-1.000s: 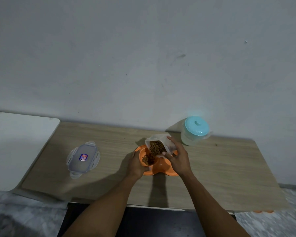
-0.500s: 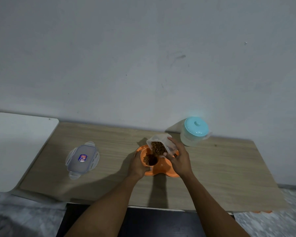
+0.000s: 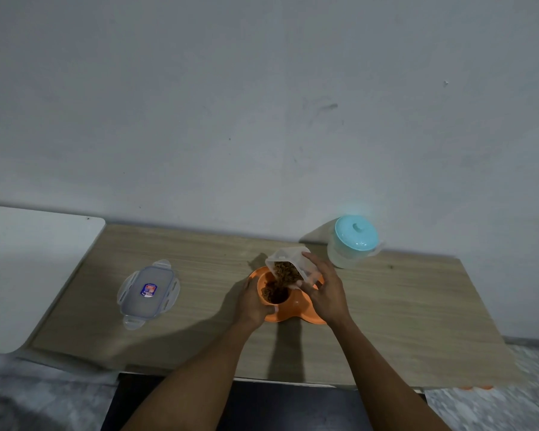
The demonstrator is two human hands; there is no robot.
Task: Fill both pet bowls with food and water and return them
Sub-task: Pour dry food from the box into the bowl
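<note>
Fingers (image 3: 319, 276) of right hand (image 3: 325, 293) clasp tilted clear food container (image 3: 288, 265), kibble (image 3: 274, 292) spilling below into orange double bowl (image 3: 296, 309) | left hand (image 3: 252, 301) curled on bowl's left rim | wood-grain table (image 3: 402, 321), grey wall (image 3: 262, 104) | flat clip lid (image 3: 148, 292) far left; teal-lidded jug (image 3: 353, 241) beyond right hand
</note>
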